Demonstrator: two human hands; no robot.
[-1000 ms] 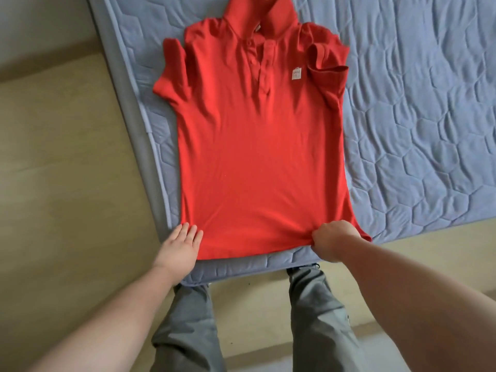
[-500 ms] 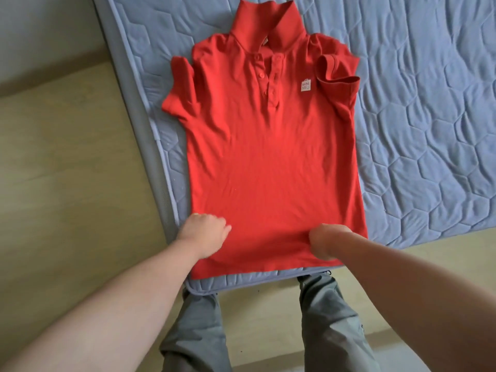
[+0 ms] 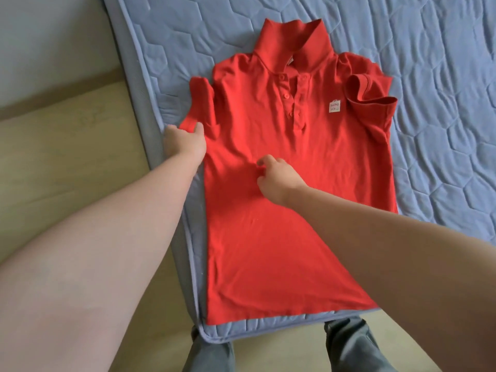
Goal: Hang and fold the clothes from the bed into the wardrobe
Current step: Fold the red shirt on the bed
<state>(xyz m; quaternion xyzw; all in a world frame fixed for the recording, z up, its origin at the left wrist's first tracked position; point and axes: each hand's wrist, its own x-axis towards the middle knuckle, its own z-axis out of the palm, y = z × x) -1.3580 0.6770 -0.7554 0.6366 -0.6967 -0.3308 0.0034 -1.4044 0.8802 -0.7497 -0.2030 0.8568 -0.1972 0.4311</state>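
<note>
A red polo shirt (image 3: pixel 281 210) lies face up on the blue quilted mattress (image 3: pixel 429 76), collar away from me and hem at the mattress's near edge. My left hand (image 3: pixel 185 143) holds the hem of the shirt's left sleeve, thumb on top of the cloth. Over the middle of the shirt's front, my right hand (image 3: pixel 276 178) has its fingers curled and pinches a small fold of fabric. The right sleeve (image 3: pixel 370 103) is bunched up and curls over itself.
The mattress corner (image 3: pixel 209 336) lies right in front of my legs in grey trousers (image 3: pixel 349 345). Beige floor (image 3: pixel 67 183) runs along the mattress's left side. More bare quilted mattress stretches to the right and beyond the collar.
Both hands left the shirt's hem and moved up: the left one to the left sleeve, the right one to the shirt's middle. The view moved closer over the shirt.
</note>
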